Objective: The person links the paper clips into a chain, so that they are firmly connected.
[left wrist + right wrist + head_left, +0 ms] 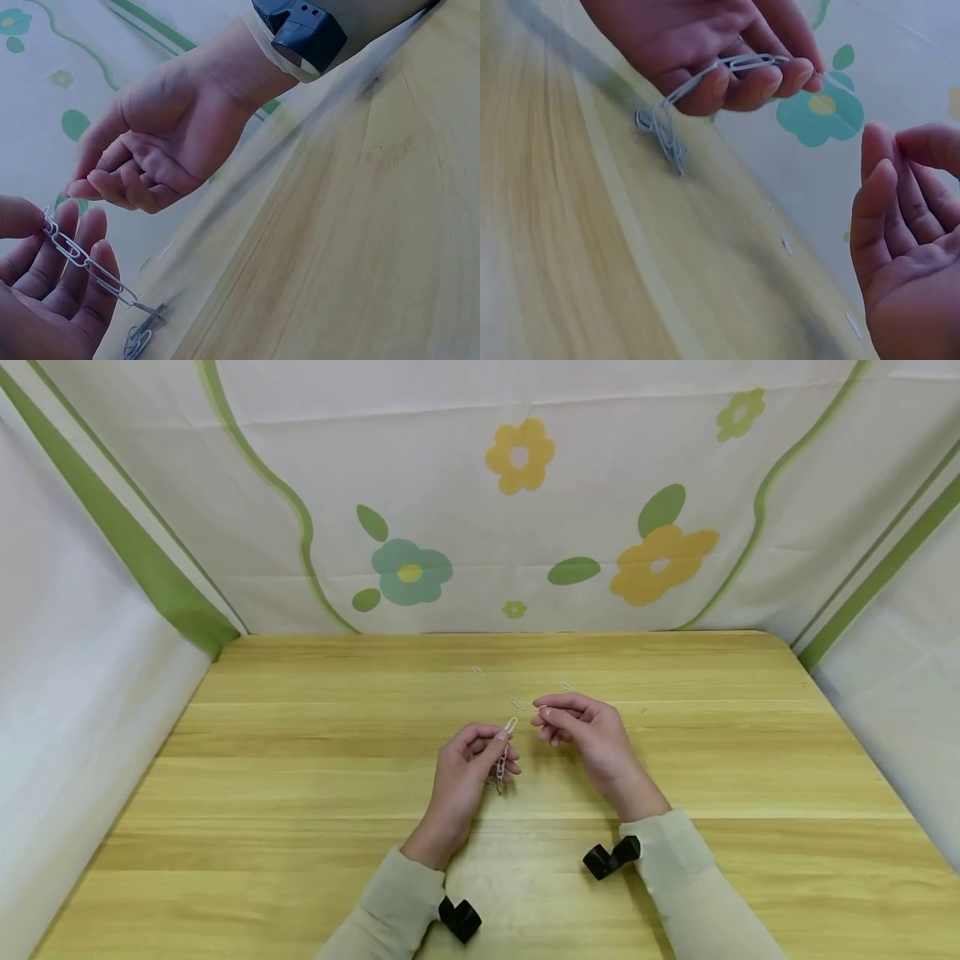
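While pinching the chain (501, 766) near its top with the left hand (467, 762), above the table (300, 793), and holding the right hand (587, 733) fingertips-together (on anything, cannot tell), leave the loop (512, 725) exposed and steady

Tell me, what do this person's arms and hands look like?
Pale beige sleeves cover both forearms, ending near the wrists. A small, blocky black device sits at each cuff. The left hand and right hand wear no gloves.
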`<move>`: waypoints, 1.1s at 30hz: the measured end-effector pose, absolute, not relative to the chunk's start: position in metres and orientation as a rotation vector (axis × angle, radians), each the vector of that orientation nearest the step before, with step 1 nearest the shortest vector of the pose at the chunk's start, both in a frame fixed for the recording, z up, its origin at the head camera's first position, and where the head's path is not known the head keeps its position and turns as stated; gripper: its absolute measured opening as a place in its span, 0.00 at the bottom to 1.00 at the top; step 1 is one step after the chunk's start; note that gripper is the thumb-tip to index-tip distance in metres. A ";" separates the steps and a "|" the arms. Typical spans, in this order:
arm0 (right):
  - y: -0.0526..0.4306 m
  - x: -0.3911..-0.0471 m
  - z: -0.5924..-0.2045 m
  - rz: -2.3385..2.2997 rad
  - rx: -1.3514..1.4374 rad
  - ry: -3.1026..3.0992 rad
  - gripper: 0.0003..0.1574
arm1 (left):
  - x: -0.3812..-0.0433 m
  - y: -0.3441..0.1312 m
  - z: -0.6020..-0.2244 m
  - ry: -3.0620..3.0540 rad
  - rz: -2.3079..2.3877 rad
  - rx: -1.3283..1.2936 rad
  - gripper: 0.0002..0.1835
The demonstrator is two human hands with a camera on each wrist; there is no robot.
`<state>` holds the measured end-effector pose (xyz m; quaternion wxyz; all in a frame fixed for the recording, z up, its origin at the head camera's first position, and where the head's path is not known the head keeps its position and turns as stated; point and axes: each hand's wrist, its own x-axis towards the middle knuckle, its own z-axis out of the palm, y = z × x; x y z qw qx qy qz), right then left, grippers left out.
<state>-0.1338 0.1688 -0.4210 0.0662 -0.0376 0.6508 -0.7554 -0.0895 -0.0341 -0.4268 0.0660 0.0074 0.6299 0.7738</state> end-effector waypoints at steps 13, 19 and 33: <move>0.162 -0.128 -0.411 -2.321 -0.186 1.894 0.14 | -0.089 -0.034 -0.424 1.895 2.337 0.020 0.13; 0.159 -0.127 -0.409 -2.289 -0.190 1.986 0.09 | -0.089 -0.035 -0.423 1.901 2.339 0.014 0.12; 0.153 -0.122 -0.405 -1.982 -0.251 2.373 0.11 | -0.088 -0.034 -0.424 1.914 2.322 0.000 0.12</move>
